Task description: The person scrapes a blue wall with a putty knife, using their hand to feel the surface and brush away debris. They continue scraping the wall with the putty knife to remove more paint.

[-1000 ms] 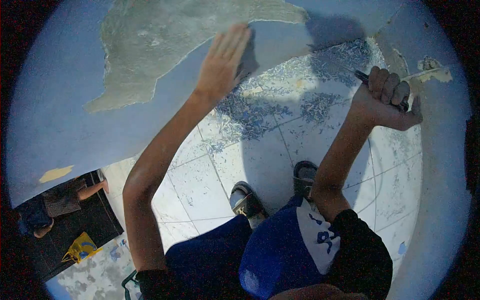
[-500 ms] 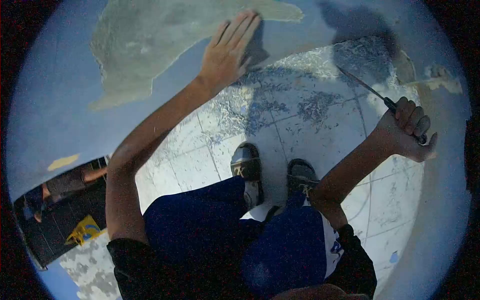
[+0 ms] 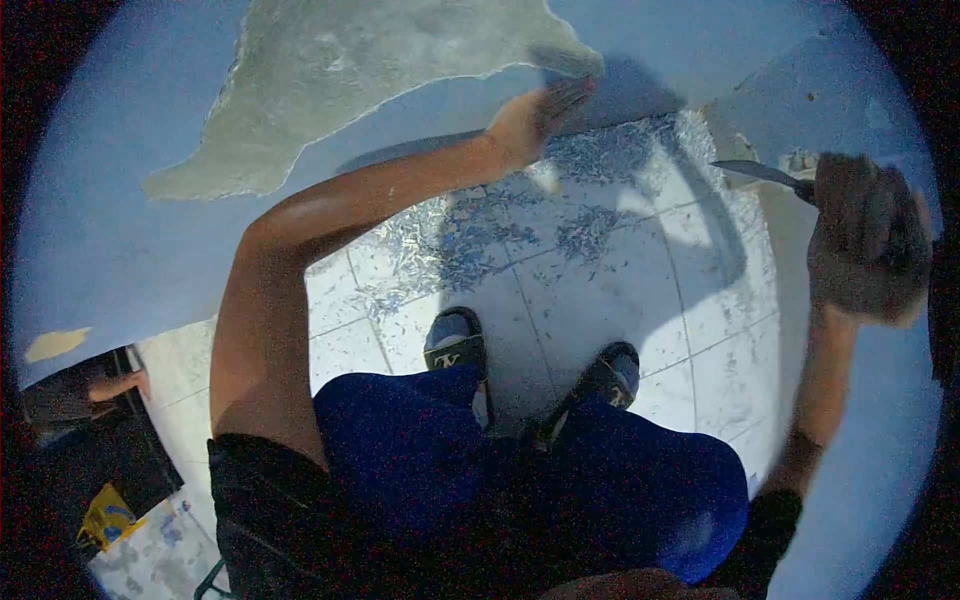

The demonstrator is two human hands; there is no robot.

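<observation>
The knife [image 3: 755, 171] is in your right hand [image 3: 868, 240], out at the right side of the view, and its blade points across toward your left hand. Your right fingers are curled tight around the handle; the blade juts out past them, and you cannot tell from here whether it touches anything.

Below, your knees in blue trousers [image 3: 400, 440] are spread apart. Your left arm bends up and across in front of you, and your left hand [image 3: 530, 120] is open, holding nothing, its fingers blurred and pointing to the right. It is at the blue wall [image 3: 120, 230], just below the tip of a big grey patch [image 3: 330, 90]; whether the palm touches the wall is unclear.

Past your knees, your feet stand apart in dark sandals, the left one [image 3: 455, 350] and the right one [image 3: 610, 375], on pale floor tiles [image 3: 630, 290]. Chips [image 3: 480, 245] lie scattered on the tiles beyond your feet, thickest toward the foot of the wall, partly in shadow.

Farther off at the lower left, another person [image 3: 60, 393] stretches an arm out above a black sheet [image 3: 110, 455]. A yellow bag [image 3: 108, 518] lies at its lower edge.
</observation>
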